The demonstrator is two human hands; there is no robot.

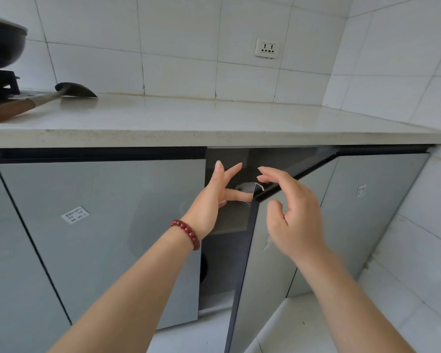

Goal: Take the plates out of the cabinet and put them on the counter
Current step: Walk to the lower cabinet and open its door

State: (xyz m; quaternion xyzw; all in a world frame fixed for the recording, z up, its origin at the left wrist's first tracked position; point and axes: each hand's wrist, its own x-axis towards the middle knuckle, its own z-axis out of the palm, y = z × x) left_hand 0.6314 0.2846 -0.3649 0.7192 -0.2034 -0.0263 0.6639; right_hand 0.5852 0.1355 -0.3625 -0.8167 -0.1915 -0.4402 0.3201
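A grey cabinet door (255,263) under the white counter (214,123) stands partly swung out toward me, leaving a dark gap. My left hand (214,200), with a red bead bracelet on the wrist, reaches into that gap with fingers spread. My right hand (290,215) hovers with fingers apart just above the door's top corner, holding nothing. Inside the gap a shelf (229,220) shows, with a pale rounded edge (245,187) just beyond my left fingers; I cannot tell what it is. A dark round shape (203,268) sits lower in the cabinet. No plate is clearly visible.
A spatula with a wooden handle (36,101) lies on the counter at left, next to a black wok (3,44) on a stove. A wall socket (267,48) sits on the tiled wall. A closed cabinet door (99,238) is at left, and a tiled side wall at right.
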